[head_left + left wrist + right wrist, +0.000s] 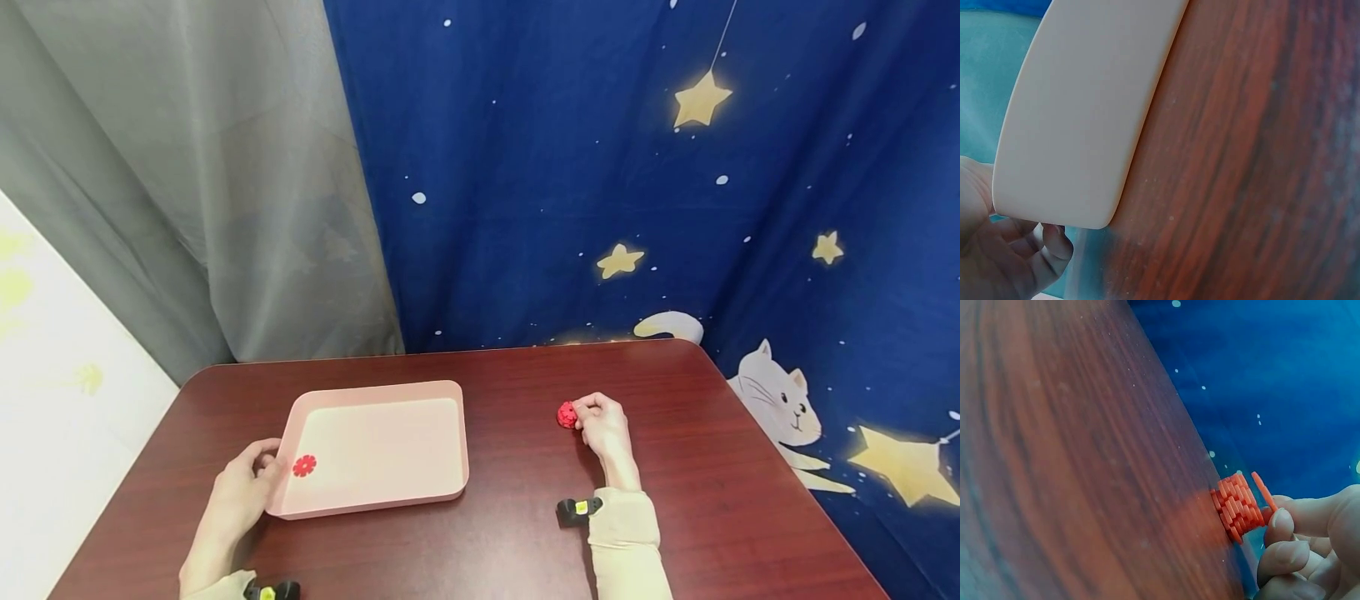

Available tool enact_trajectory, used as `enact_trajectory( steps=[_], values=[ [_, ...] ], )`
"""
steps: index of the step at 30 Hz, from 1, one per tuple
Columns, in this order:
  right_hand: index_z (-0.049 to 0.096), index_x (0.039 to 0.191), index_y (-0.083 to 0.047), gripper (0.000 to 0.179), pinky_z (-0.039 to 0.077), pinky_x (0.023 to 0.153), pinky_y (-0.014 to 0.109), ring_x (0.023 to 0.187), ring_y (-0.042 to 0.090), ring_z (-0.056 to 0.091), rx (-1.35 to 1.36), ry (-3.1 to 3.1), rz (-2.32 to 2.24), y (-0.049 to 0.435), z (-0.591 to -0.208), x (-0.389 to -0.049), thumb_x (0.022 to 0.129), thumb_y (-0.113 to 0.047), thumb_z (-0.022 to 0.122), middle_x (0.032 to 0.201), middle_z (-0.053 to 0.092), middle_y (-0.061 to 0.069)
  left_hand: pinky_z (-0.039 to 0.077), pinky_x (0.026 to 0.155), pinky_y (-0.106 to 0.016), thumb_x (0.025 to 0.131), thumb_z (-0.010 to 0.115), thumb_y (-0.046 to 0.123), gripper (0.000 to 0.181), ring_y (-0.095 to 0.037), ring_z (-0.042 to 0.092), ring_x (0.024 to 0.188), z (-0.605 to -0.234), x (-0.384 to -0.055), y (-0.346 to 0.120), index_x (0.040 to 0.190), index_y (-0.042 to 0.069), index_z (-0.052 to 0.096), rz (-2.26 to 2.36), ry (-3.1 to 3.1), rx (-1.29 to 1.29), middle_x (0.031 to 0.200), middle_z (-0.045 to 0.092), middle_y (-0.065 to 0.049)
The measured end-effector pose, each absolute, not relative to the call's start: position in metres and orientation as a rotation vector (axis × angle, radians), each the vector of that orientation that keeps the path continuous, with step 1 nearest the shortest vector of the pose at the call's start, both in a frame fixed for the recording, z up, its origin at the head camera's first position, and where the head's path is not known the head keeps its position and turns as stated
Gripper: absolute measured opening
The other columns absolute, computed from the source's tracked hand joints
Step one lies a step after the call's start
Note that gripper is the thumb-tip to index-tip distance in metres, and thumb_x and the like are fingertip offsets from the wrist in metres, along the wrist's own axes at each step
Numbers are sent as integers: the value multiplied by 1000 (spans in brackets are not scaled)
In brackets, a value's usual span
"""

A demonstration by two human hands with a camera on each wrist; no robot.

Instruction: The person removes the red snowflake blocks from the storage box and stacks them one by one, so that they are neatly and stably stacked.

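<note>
A pink tray (pixel 375 500) with a pale inner floor sits on the table, and one red flower-shaped disc (pixel 303 466) lies inside near its left wall. My left hand (pixel 243 487) holds the tray at that left end, its fingers curled against the wall. To the right of the tray stands a short stack of red notched discs (pixel 1238 509). Just above it, my right hand (pixel 602 425) pinches a single red disc (pixel 1264 491) between thumb and forefinger. The right wrist view shows this disc tilted, with a narrow gap over part of the stack.
The dark reddish wooden table (pixel 517 517) ends at a back edge close behind the tray and stack. Beyond it hang a grey curtain (pixel 285 208) and a blue starry curtain (pixel 525 167). Black bands with small devices (pixel 576 512) are on both wrists.
</note>
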State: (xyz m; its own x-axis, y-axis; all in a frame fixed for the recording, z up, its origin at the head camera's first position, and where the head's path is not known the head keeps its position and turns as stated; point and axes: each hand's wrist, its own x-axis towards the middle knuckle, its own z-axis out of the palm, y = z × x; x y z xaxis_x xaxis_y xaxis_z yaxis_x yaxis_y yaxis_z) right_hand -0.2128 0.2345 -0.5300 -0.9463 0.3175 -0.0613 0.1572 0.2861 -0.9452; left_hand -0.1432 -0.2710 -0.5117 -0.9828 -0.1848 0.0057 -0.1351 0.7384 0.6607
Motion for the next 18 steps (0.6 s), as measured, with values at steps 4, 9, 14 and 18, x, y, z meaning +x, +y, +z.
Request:
enact_trajectory(
  steps=[4,9,14,18],
  values=[
    [65,95,-1,10,38,43,25,42,14,45,-444,-2427,1717,234,-530,-212,94,-11,64,61,58,6,39,67,-28,100,53,21,36,-21,50,84,-511,-143,-271,130,0,54,-1077,-2862,257,99,58,-10],
    [65,94,-2,10,38,43,26,41,14,47,-457,-2453,1677,233,-530,-214,94,-13,64,61,59,6,39,66,-28,100,53,23,37,-20,50,83,-512,-143,-272,130,1,54,-1084,-2866,268,99,58,-10],
    [66,93,-5,10,40,44,27,42,16,49,-466,-2486,1626,233,-531,-214,94,-15,65,61,60,6,39,67,-29,100,52,24,38,-21,50,84,-513,-143,-273,130,1,54,-1074,-2874,266,99,58,-10],
    [64,96,-4,10,42,45,27,43,16,52,-455,-2471,1638,234,-529,-213,93,-13,65,62,62,8,39,66,-29,100,53,22,37,-21,51,83,-513,-145,-272,130,0,54,-1070,-2870,261,98,58,-10]
  ],
)
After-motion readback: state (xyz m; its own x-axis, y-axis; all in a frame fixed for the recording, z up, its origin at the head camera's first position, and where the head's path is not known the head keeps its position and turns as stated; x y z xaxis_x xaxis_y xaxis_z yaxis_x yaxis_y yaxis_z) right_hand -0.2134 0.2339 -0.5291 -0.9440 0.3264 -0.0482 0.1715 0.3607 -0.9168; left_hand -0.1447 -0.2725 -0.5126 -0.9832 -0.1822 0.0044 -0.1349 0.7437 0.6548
